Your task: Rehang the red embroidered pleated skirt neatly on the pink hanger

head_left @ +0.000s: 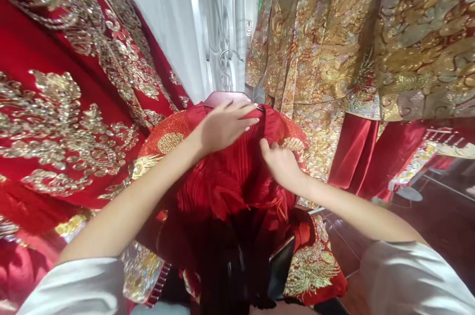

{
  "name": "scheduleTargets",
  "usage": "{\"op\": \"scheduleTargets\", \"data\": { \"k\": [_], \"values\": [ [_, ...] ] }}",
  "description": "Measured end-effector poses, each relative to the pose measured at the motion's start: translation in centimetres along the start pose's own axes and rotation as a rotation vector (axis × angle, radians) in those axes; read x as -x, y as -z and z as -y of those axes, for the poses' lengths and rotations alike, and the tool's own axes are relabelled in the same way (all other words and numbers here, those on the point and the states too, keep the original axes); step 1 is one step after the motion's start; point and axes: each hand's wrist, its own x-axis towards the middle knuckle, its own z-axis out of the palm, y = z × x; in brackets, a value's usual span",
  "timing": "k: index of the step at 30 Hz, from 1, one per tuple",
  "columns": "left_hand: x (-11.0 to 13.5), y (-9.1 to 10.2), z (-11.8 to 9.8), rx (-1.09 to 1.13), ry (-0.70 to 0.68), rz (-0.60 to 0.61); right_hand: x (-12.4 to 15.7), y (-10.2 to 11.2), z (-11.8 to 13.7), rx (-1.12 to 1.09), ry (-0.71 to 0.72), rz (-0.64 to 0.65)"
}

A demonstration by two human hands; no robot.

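A red embroidered jacket [165, 129] with round gold motifs hangs in front of me on a hanger [228, 63] with a metal hook. Its inside shows pleated red lining [237, 171]. My left hand [224, 127] lies across the neckline just below the hanger's hook, fingers stretched out and apart. On the right side of the opening, my right hand [281, 162] is closed, its thumb and curled fingers pinching the jacket's red edge. The lower part of the jacket falls into dark shadow near my body. A sleeve end with gold embroidery [315, 270] hangs at lower right.
Red gowns with silver-gold beading [63, 107] crowd the left side. Gold brocade garments [326, 33] hang at the right, above red satin cloth [352, 152]. A white curtain [166, 8] is behind. A dark flat object [281, 265] is low down, above a reddish tiled floor [438, 211].
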Motion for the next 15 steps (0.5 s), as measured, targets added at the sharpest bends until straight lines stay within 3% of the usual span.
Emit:
{"op": "scheduleTargets", "data": {
  "k": [2,4,7,11,15],
  "values": [
    [2.1,1.2,1.3,-0.033,0.166,-0.049,-0.3,1.1,-0.6,-0.074,0.051,-0.011],
    [4.0,1.6,2.5,-0.048,0.405,-0.082,-1.3,2.3,-2.0,-0.194,0.029,-0.127],
    [5.8,1.2,4.0,-0.009,0.652,0.027,-3.5,3.2,-5.6,-0.394,0.058,-0.3],
    [6.4,0.7,5.3,0.104,0.737,0.085,-6.3,2.1,-10.2,-0.651,0.237,-0.137],
    [6.5,0.5,7.4,0.653,0.786,0.102,-8.5,0.2,-12.2,-0.92,0.081,-0.039]
  ]
}}
